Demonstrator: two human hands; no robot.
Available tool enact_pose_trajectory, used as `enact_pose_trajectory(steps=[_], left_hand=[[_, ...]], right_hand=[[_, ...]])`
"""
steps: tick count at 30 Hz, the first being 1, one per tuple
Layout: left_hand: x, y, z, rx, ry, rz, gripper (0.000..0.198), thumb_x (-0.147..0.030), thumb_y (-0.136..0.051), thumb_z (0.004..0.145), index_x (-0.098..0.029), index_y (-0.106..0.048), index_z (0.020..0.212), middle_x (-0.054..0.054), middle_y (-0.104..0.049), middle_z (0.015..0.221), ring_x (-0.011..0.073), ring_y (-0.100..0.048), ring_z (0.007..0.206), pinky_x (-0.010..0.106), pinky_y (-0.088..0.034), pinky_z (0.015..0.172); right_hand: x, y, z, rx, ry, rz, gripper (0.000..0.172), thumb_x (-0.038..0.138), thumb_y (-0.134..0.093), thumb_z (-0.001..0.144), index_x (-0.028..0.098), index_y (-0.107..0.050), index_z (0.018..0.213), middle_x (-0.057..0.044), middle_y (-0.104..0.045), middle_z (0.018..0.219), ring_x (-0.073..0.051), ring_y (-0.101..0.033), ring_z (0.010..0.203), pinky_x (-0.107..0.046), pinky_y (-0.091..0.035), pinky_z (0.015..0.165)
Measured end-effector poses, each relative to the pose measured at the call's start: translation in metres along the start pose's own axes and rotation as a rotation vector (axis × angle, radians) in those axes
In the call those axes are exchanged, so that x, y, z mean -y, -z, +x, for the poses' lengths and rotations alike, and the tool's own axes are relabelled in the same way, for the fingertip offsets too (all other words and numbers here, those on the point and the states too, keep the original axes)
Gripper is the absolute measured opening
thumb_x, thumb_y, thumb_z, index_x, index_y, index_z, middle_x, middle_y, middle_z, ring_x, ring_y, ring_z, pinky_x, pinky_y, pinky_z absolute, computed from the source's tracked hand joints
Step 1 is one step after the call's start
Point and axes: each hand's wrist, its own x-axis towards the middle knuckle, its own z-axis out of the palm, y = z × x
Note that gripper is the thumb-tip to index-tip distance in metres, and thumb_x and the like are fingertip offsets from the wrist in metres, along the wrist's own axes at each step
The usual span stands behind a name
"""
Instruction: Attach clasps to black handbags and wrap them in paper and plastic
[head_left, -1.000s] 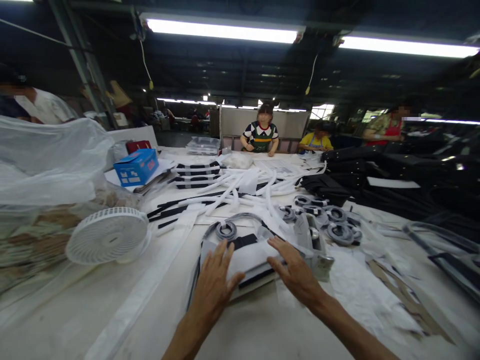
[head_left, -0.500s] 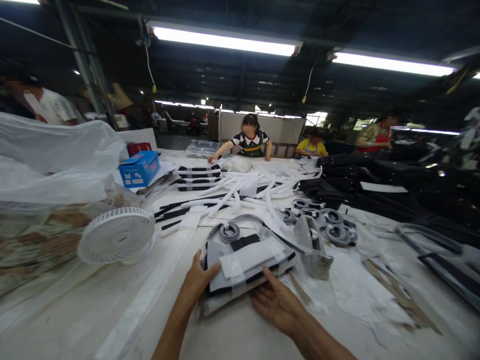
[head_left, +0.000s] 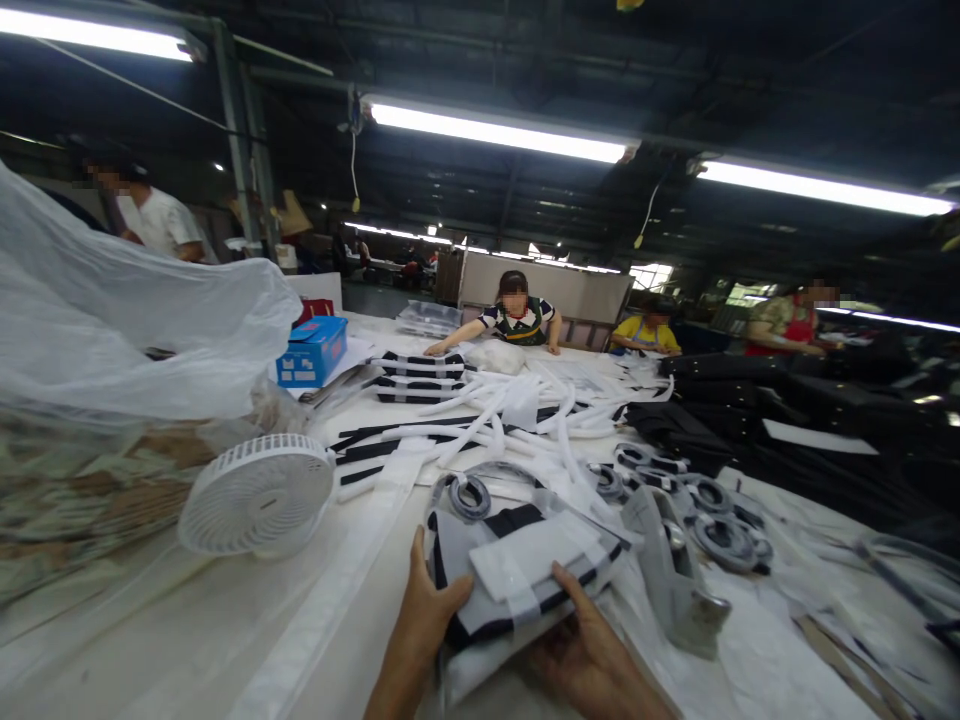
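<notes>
A grey-and-black bag [head_left: 459, 545] lies in front of me, partly covered in white wrapping and clear tape, with a wrapped handle arching at its far side. On its top are a white padded piece [head_left: 525, 555] and a coiled grey strap [head_left: 469, 497]. My left hand [head_left: 429, 612] grips the bag's left edge, thumb on top. At the near right edge, my right hand [head_left: 589, 640] holds it with the thumb above and the other fingers underneath, partly hidden. A grey tape dispenser [head_left: 667, 580] stands just right of the bag.
Left are a white fan [head_left: 259, 495], a blue box [head_left: 311, 352] and a large plastic-covered pile [head_left: 127, 330]. Wrapped strips [head_left: 480, 425] lie beyond the bag, coiled straps [head_left: 724, 540] to the right, black goods [head_left: 787, 385] further back. A co-worker [head_left: 517, 310] reaches across the far side.
The view has swung, so the scene sits lower and further right. Both hands keep hold of the bag, whose near side looks slightly more raised.
</notes>
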Motion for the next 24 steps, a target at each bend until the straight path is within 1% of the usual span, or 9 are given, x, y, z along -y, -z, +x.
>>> enact_pose_trajectory(steps=[4,7,10,12,15,17,19,21,24], left_hand=[[-0.018,-0.003,0.008,0.013,-0.048,-0.023,0.113,-0.035,-0.078,0.066,-0.018,-0.006,0.151,0.021,-0.04,0.146,0.0302,-0.051,0.126,0.039,-0.045,0.104],[-0.039,-0.005,0.015,0.03,-0.033,-0.029,0.116,-0.049,-0.079,0.064,-0.017,-0.01,0.151,0.02,-0.05,0.138,0.0302,-0.058,0.118,0.036,-0.051,0.096],[-0.063,-0.007,0.018,0.047,-0.03,-0.065,0.106,-0.07,-0.063,0.072,-0.018,-0.016,0.151,0.018,-0.06,0.125,0.0292,-0.065,0.103,0.036,-0.055,0.081],[-0.071,-0.007,0.022,0.078,-0.066,-0.103,0.089,-0.074,-0.047,0.08,-0.023,-0.024,0.149,0.014,-0.063,0.121,0.0261,-0.066,0.097,0.034,-0.055,0.076],[-0.057,-0.005,0.038,0.105,-0.116,-0.123,0.078,-0.072,-0.047,0.082,-0.02,-0.042,0.139,0.012,-0.065,0.114,0.0218,-0.066,0.088,0.032,-0.055,0.071],[-0.032,-0.002,0.054,0.073,-0.073,-0.086,0.082,-0.074,-0.052,0.075,-0.013,-0.05,0.13,0.014,-0.067,0.104,0.0206,-0.065,0.077,0.032,-0.054,0.064],[-0.006,0.0,0.07,0.029,-0.041,-0.047,0.082,-0.075,-0.055,0.071,-0.01,-0.055,0.122,0.014,-0.068,0.097,0.02,-0.064,0.071,0.032,-0.053,0.06],[0.011,0.001,0.08,0.017,-0.045,-0.046,0.078,-0.073,-0.056,0.07,-0.011,-0.057,0.118,0.013,-0.068,0.095,0.0197,-0.064,0.07,0.032,-0.053,0.061],[0.017,0.005,0.085,0.047,-0.06,-0.056,0.07,-0.069,-0.055,0.072,-0.013,-0.06,0.114,0.01,-0.068,0.092,0.0188,-0.064,0.07,0.031,-0.052,0.06]], right_hand=[[0.002,-0.005,-0.002,-0.008,0.173,-0.054,0.041,0.031,-0.079,0.071,0.021,-0.055,0.102,-0.001,-0.071,0.077,-0.022,-0.07,0.073,-0.035,-0.06,0.069],[0.017,-0.021,-0.014,0.018,0.282,-0.035,0.047,0.022,-0.083,0.063,0.023,-0.056,0.102,0.001,-0.072,0.081,-0.021,-0.07,0.072,-0.033,-0.061,0.066],[0.045,-0.047,-0.034,0.017,0.353,-0.043,0.041,0.017,-0.082,0.064,0.023,-0.056,0.096,0.002,-0.072,0.079,-0.019,-0.069,0.069,-0.032,-0.061,0.065],[0.068,-0.068,-0.05,0.002,0.42,-0.071,0.033,0.017,-0.079,0.068,0.023,-0.056,0.091,0.003,-0.071,0.076,-0.017,-0.068,0.068,-0.031,-0.061,0.066],[0.104,-0.098,-0.073,-0.001,0.488,-0.078,0.018,0.019,-0.072,0.077,0.021,-0.056,0.085,0.002,-0.068,0.07,-0.015,-0.066,0.063,-0.03,-0.06,0.065],[0.127,-0.114,-0.084,0.016,0.534,-0.111,0.013,0.024,-0.069,0.082,0.02,-0.056,0.081,0.001,-0.067,0.068,-0.015,-0.065,0.062,-0.031,-0.06,0.065],[0.145,-0.127,-0.092,0.06,0.614,-0.204,0.016,0.03,-0.066,0.084,0.02,-0.056,0.078,-0.001,-0.067,0.068,-0.017,-0.066,0.065,-0.033,-0.06,0.065],[0.159,-0.136,-0.099,0.07,0.677,-0.244,0.018,0.035,-0.064,0.085,0.02,-0.057,0.079,-0.002,-0.067,0.07,-0.018,-0.066,0.067,-0.034,-0.059,0.065],[0.167,-0.143,-0.11,0.037,0.648,-0.127,0.016,0.035,-0.059,0.088,0.018,-0.061,0.087,-0.004,-0.07,0.078,-0.017,-0.068,0.072,-0.033,-0.058,0.065]])
